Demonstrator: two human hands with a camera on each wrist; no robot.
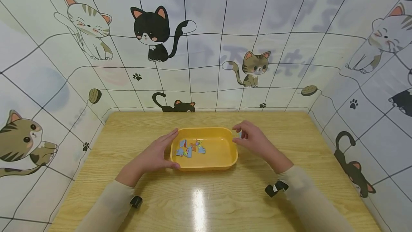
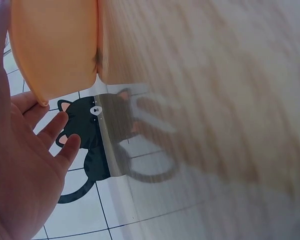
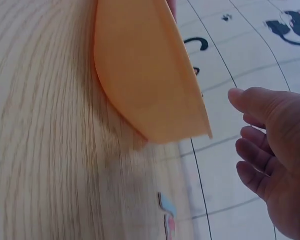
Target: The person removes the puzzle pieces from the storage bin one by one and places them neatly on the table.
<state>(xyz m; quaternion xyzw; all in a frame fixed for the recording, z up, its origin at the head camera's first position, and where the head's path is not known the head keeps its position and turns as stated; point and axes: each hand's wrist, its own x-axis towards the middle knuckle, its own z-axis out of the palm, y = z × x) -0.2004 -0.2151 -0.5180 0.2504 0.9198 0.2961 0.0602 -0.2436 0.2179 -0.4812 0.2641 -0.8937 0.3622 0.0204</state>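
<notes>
A yellow plastic tray [image 1: 222, 155] sits on the table with several small light-blue, orange and yellow puzzle pieces [image 1: 190, 149] in its left half. My left hand [image 1: 159, 153] holds the tray's left end, thumb at the front corner and fingers at the back corner. In the left wrist view, the other fingers hang loosely below the rim. My right hand [image 1: 252, 139] is at the tray's right end, thumb and fingers apart and loosely bent, with nothing between them in the right wrist view. Beyond the tray there, a light-blue puzzle piece [image 3: 166, 204] lies on the tabletop.
The wooden table [image 1: 199, 203] has a shiny light reflection in front of the tray. A white cloth wall [image 1: 206, 53] with black grid lines and cartoon cats rises at the back and both sides. Black wrist straps [image 1: 276, 188] show at the sleeves.
</notes>
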